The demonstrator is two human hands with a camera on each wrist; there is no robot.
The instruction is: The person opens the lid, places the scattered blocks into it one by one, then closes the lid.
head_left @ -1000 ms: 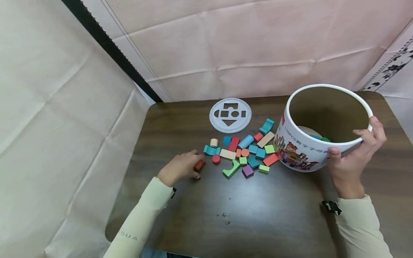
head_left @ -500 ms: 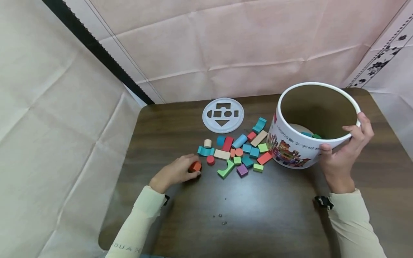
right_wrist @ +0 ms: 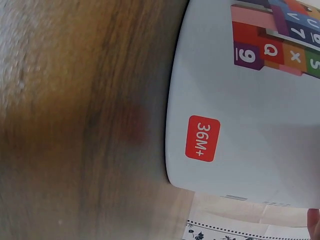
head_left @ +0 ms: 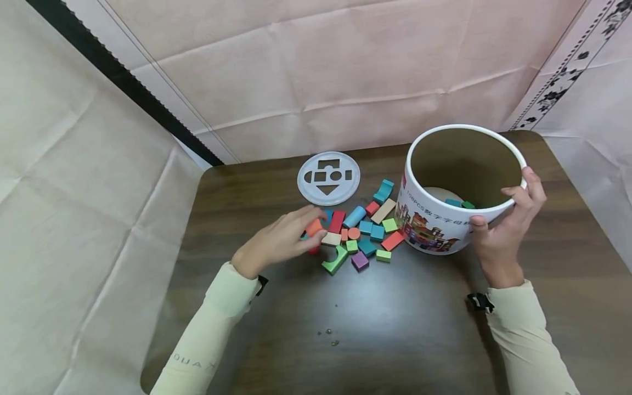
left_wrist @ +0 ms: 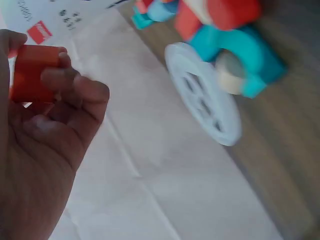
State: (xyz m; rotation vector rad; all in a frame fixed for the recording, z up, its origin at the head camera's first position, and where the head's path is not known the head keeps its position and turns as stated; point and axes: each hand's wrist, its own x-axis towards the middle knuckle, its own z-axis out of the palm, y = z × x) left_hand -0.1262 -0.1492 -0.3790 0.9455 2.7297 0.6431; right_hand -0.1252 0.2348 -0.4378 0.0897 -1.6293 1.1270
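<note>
L hand [head_left: 278, 240] pinches a glossy orange-red block [head_left: 314, 227] btwn thumb & fingers; R hand [head_left: 511, 230] curls over the rim of a big white printed bucket [head_left: 436, 227], thumb outside, prob. to steady it; loose multicoloured blocks [head_left: 377, 233] lie btwn the hands on the dark wood-grain bench [head_left: 395, 323], prob. kept w/in reach; pale perforated disc [head_left: 343, 188] sits beyond L hand; blocks behind L fingers part hidden; bucket's near wall hides most contents, only blue & green bits [head_left: 452, 202] showing; R-wrist view crops R hand almost entirely.
</note>
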